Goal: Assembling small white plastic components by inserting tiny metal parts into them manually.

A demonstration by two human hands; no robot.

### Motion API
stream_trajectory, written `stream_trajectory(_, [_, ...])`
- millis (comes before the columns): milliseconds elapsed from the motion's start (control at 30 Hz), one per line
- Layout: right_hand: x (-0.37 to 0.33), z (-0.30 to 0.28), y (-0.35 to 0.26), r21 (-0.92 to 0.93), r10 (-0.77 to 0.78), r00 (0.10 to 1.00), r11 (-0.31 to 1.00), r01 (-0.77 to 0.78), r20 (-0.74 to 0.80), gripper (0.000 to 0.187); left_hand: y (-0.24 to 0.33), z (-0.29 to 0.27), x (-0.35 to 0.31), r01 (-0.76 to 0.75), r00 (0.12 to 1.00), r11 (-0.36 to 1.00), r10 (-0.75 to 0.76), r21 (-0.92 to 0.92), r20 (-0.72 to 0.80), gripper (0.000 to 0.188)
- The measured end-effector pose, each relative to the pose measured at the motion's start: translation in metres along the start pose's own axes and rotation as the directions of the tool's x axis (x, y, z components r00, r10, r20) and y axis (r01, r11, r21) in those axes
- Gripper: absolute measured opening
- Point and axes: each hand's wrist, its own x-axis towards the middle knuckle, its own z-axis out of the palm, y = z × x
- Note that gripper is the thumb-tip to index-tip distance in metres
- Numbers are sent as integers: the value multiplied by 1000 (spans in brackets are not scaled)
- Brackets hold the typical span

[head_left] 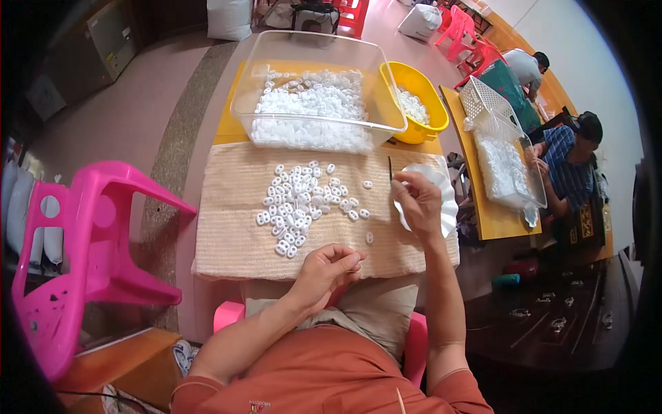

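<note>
A loose pile of small white oval plastic pieces (296, 200), each with two holes, lies on a beige ribbed towel (231, 207). My left hand (326, 270) is at the towel's near edge, thumb and fingers pinched together; whatever is between them is hidden. My right hand (419, 200) is closed on a thin black stick-like tool (389, 168) pointing away from me. Beneath that hand lies a white dish with a wavy rim (447, 200), partly covered by it. A single white piece (369, 237) rests between my two hands.
Beyond the towel stand a clear plastic bin (241, 110) of white pieces and a yellow basin (441, 124) with more. A pink plastic stool (103, 221) is at left. On the right, people sit near another table (483, 224) bearing a clear bin (541, 196).
</note>
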Motion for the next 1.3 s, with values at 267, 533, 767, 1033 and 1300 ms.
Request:
stream_trajectory(267, [-16,19,-1,-79,-50,979,995,67,197,13,-3,0,1,-19,1000,1000,20,-18,23,10])
stream_trajectory(533, [-16,37,-5,-230,-109,948,956,183,300,17,-3,-2,1,-30,999,999,31,-41,33,9])
stream_trajectory(767, [-6,57,-18,-421,-203,866,808,412,457,22,-2,-1,0,-33,999,997,34,-68,22,9])
stream_trajectory(1033, [-4,61,-20,-543,-102,866,741,394,489,21,-2,-2,1,-34,999,999,35,-37,20,11])
stream_trajectory(1300, [-2,56,-26,-566,40,861,769,298,508,21,-3,-3,1,-31,999,997,32,-66,9,10])
